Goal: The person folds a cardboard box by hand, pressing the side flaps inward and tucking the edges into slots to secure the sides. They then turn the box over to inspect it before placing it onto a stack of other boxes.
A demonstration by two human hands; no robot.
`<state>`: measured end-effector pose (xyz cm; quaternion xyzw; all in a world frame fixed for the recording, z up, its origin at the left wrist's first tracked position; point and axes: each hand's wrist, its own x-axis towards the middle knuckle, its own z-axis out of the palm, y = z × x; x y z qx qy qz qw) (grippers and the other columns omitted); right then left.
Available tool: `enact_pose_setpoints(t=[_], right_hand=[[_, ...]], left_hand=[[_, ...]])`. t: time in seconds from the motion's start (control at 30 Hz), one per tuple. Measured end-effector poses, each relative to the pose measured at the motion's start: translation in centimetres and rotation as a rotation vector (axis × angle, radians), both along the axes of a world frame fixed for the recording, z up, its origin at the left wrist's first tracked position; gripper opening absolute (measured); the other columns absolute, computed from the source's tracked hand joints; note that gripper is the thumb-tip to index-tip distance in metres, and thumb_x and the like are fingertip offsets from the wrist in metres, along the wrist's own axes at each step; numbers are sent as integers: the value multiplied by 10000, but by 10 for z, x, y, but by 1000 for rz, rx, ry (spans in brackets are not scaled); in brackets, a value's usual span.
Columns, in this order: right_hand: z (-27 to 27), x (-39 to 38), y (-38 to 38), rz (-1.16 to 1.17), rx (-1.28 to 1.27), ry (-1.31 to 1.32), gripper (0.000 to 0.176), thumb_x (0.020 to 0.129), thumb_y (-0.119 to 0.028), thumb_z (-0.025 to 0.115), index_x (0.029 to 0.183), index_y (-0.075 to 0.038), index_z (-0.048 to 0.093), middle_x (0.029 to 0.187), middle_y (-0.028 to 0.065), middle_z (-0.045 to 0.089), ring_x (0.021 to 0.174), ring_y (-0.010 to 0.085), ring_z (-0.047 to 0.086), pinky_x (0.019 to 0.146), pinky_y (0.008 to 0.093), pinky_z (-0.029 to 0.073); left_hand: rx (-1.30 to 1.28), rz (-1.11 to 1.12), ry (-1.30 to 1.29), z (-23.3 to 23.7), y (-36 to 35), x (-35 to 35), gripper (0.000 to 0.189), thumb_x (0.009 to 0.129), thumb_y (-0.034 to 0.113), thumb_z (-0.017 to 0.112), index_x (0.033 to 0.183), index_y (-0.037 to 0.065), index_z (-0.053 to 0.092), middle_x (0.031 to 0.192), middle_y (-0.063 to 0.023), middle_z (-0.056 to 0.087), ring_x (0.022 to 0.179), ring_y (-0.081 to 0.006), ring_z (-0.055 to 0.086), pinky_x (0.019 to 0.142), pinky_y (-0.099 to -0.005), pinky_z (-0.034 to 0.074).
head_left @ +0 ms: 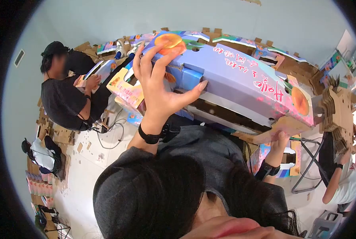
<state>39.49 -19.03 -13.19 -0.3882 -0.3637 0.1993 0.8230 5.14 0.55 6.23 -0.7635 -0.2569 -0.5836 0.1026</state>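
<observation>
A long purple cardboard box [237,77] with peach pictures and red lettering is held up in front of my chest, tilted down to the right. My left hand [158,83] grips its left end, fingers spread over the printed corner and thumb on the lower edge near a blue flap. At the lower right end, my right hand [279,147] holds the pinkish end panel; some of its fingers are hidden behind the cardboard. A long dark opening shows along the side of the box facing me.
A seated person in black [64,99] handles another printed box at the left. Farther back sits a person in white [42,153]. Stacked brown cardboard [337,111] and another person's arm [335,179] are at the right, near a folding stand [313,167]. Printed boxes line the wall.
</observation>
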Motion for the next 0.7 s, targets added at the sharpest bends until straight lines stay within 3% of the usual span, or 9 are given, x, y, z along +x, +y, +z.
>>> enact_pose_setpoints(t=[0.17, 0.4, 0.47, 0.57, 0.7], right_hand=[[3, -3, -1, 18, 2, -1, 917, 659, -389, 861, 1359, -46, 377, 1221, 104, 554, 1117, 261, 566, 962, 397, 459], [5, -4, -1, 20, -14, -22, 901, 664, -409, 855, 1342, -43, 388, 1201, 107, 560, 1107, 258, 571, 952, 392, 465], [1, 0, 1, 10, 1, -37, 867, 669, -423, 849, 1314, -40, 414, 1159, 98, 573, 1049, 242, 589, 906, 375, 487], [6, 1, 2, 41, -1, -49, 791, 680, -446, 837, 1246, -39, 462, 1068, 79, 592, 933, 208, 607, 782, 340, 514], [7, 3, -2, 42, -37, 6, 713, 694, -497, 809, 1161, -51, 509, 963, 59, 598, 819, 169, 606, 619, 303, 507]], left_hand=[[24, -5, -32, -2, 0, -1, 656, 520, 379, 844, 1112, 166, 656, 1230, -100, 487, 1294, -396, 290, 1079, -536, 241], [52, 13, 14, -2, -1, -7, 688, 556, 387, 825, 1158, 127, 615, 1255, -94, 506, 1277, -381, 361, 1080, -522, 247], [57, 25, 49, -1, -4, -9, 731, 569, 416, 829, 1186, 103, 593, 1266, -95, 505, 1276, -377, 360, 1081, -517, 244], [57, -129, 4, -8, 5, -19, 907, 560, 484, 841, 1280, 41, 514, 1307, -133, 471, 1301, -359, 323, 1108, -517, 209], [32, -183, -176, -15, 19, -27, 1108, 586, 515, 837, 1401, -7, 299, 1432, -205, 350, 1335, -356, 340, 1130, -498, 195]])
